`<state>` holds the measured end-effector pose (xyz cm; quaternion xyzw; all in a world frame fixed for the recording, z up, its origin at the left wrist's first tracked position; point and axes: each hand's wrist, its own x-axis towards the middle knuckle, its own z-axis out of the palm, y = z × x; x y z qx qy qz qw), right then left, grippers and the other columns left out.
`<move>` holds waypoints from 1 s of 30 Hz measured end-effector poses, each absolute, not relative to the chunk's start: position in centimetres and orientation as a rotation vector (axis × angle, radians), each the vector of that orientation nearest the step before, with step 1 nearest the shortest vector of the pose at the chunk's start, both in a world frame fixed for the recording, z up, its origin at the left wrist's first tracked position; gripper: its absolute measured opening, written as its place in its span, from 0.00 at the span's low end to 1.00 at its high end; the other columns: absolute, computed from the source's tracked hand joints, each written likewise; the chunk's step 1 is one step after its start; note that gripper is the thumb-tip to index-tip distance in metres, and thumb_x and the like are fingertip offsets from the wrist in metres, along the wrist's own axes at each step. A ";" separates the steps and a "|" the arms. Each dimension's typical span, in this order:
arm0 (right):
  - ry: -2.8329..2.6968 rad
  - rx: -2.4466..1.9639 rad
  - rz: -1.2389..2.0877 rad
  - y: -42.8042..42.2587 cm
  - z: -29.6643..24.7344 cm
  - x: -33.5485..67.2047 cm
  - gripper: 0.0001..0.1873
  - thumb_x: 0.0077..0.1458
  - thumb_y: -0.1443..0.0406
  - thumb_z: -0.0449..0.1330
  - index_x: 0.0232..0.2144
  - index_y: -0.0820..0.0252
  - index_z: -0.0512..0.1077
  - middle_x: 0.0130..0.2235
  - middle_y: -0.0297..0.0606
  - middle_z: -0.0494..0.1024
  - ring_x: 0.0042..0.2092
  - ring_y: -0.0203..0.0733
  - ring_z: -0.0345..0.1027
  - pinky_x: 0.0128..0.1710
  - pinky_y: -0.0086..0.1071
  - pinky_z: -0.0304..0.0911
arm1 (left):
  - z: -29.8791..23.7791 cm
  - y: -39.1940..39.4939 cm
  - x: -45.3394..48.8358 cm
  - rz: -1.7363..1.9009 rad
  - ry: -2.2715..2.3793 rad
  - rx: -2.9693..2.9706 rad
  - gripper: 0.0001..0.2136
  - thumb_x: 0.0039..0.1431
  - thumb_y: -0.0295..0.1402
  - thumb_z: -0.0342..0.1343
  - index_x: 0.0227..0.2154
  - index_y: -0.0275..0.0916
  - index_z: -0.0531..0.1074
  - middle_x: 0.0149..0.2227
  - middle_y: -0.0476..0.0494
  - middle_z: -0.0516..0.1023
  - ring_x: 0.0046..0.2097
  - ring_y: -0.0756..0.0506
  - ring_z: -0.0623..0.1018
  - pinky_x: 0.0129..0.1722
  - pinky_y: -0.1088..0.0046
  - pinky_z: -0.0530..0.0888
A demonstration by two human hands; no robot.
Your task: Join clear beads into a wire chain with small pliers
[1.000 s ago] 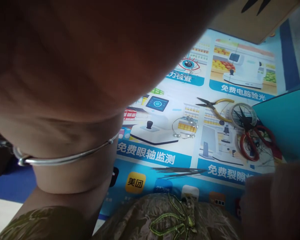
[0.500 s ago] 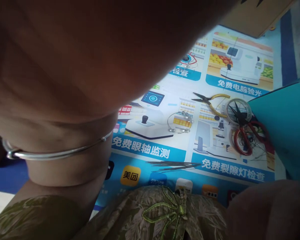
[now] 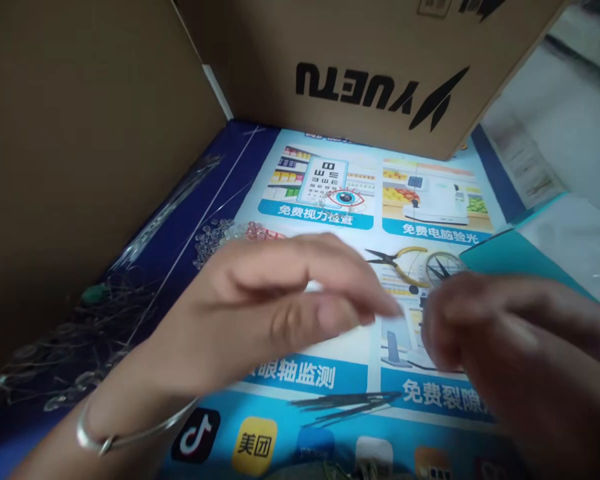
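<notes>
My left hand [image 3: 290, 300] hovers over the printed sheet [image 3: 350, 347], fingers stretched forward and thumb below them, with nothing visible in it. A silver bangle [image 3: 135, 437] circles that wrist. My right hand [image 3: 520, 340], smeared by motion, is on the right with its fingers bent; whether it holds anything does not show. Just beyond the hands lie yellow-handled pliers [image 3: 413, 270]. Beside them is a round clear spool [image 3: 457, 262], with dark plier tips [image 3: 437, 267] over it; my right hand covers the rest of that tool. Several thin dark wires [image 3: 345, 403] lie on the near side.
Tall cardboard panels stand on the left [image 3: 80, 133] and at the back [image 3: 370, 40]. Clear and pink beads [image 3: 220, 237] lie behind my left hand. Tangled wire with beads [image 3: 90, 333] and straight strands [image 3: 165, 207] are at left. A teal sheet [image 3: 510, 257] lies at right.
My left hand and forearm have moved down and away from close to the camera. My right hand has come up over the red-handled pliers. The view has tilted up; the beaded bracelet is now hidden.
</notes>
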<state>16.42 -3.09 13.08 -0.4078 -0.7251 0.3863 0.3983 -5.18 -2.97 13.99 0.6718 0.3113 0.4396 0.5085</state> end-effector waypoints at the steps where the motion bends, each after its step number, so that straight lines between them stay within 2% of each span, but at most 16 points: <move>1: -1.742 -1.043 1.031 -2.4 12.2 16.3 0.12 0.57 0.65 0.51 0.36 0.39 0.71 0.30 0.29 0.74 0.28 0.37 0.68 0.24 0.32 0.66 | 14.2 -3.5 -5.4 1.026 0.746 1.666 0.06 0.57 0.31 0.53 0.34 0.43 0.75 0.34 0.52 0.78 0.37 0.48 0.78 0.36 0.73 0.76; 4: -1.906 -1.148 0.802 0.5 8.4 16.1 0.12 0.59 0.62 0.50 0.42 0.47 0.70 0.41 0.31 0.74 0.42 0.40 0.68 0.41 0.38 0.66 | 14.2 -4.2 -5.6 0.985 0.784 1.777 0.07 0.58 0.35 0.52 0.36 0.47 0.75 0.33 0.50 0.79 0.38 0.46 0.78 0.36 0.70 0.77; 7: -2.264 -1.117 0.461 3.1 4.2 16.1 0.13 0.57 0.64 0.52 0.43 0.56 0.71 0.45 0.38 0.73 0.49 0.44 0.63 0.49 0.43 0.59 | 12.4 -3.6 -5.7 0.988 0.999 1.834 0.07 0.58 0.33 0.52 0.37 0.44 0.75 0.36 0.48 0.78 0.40 0.47 0.77 0.37 0.72 0.76; 10: -2.430 -1.192 0.209 4.1 1.5 16.1 0.14 0.56 0.68 0.52 0.44 0.61 0.71 0.47 0.42 0.72 0.50 0.47 0.59 0.50 0.44 0.56 | 9.4 -2.3 -6.0 0.952 1.231 1.860 0.07 0.58 0.33 0.52 0.37 0.41 0.74 0.36 0.48 0.78 0.39 0.48 0.76 0.39 0.73 0.74; 16: -2.480 -1.191 -0.047 3.5 0.2 16.1 0.14 0.56 0.71 0.51 0.43 0.60 0.72 0.47 0.42 0.71 0.50 0.47 0.57 0.50 0.42 0.52 | 4.3 -1.6 -6.6 0.717 1.472 2.174 0.09 0.60 0.33 0.49 0.40 0.40 0.72 0.39 0.44 0.77 0.41 0.45 0.75 0.41 0.67 0.72; 20: -2.495 -1.164 -0.050 3.6 -0.4 16.1 0.14 0.54 0.73 0.52 0.41 0.60 0.72 0.45 0.42 0.73 0.49 0.46 0.57 0.49 0.42 0.51 | 2.3 -2.5 -6.0 0.549 1.471 2.338 0.11 0.59 0.31 0.49 0.43 0.40 0.70 0.41 0.43 0.76 0.43 0.43 0.74 0.42 0.62 0.72; 24: -2.495 -1.134 -0.023 3.4 -0.7 16.0 0.13 0.54 0.72 0.52 0.39 0.60 0.73 0.43 0.40 0.73 0.47 0.46 0.58 0.47 0.41 0.51 | 1.3 -3.2 -5.1 0.529 1.385 2.422 0.16 0.57 0.29 0.51 0.49 0.42 0.66 0.46 0.42 0.73 0.47 0.43 0.71 0.45 0.62 0.71; 30: -2.496 -1.102 0.086 2.7 -0.2 15.9 0.11 0.58 0.66 0.51 0.39 0.58 0.72 0.35 0.39 0.74 0.40 0.42 0.61 0.42 0.37 0.53 | 1.0 -3.7 -4.1 0.477 1.426 2.443 0.12 0.56 0.29 0.52 0.44 0.42 0.69 0.46 0.44 0.73 0.47 0.43 0.71 0.48 0.60 0.69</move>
